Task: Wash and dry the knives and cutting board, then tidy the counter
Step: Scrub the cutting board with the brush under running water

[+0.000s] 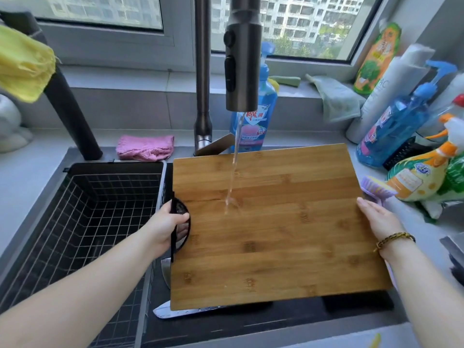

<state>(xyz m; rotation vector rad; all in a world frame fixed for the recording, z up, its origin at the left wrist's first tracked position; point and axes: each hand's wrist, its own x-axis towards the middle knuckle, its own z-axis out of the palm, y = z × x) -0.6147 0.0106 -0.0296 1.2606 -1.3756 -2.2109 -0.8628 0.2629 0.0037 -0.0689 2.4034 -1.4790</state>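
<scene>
On the far left a yellow cloth hangs over a dark post, and a black wire basket sits in the left half of the sink. A pink cloth lies crumpled on the table behind it. My left hand grips the bamboo cutting board at its round handle hole, fingers curled through the opening and thumb on top. I hold the board level over the right half of the sink. Under its near left corner pokes what looks like a knife blade, mostly hidden. The faucet hangs above, and its water stream lands on the board left of centre. A blue dish soap bottle stands behind the faucet. My right hand lies flat against the board's right edge, fingers straight and together. Just beyond it is a purple brush, with spray bottles crowded near it.
</scene>
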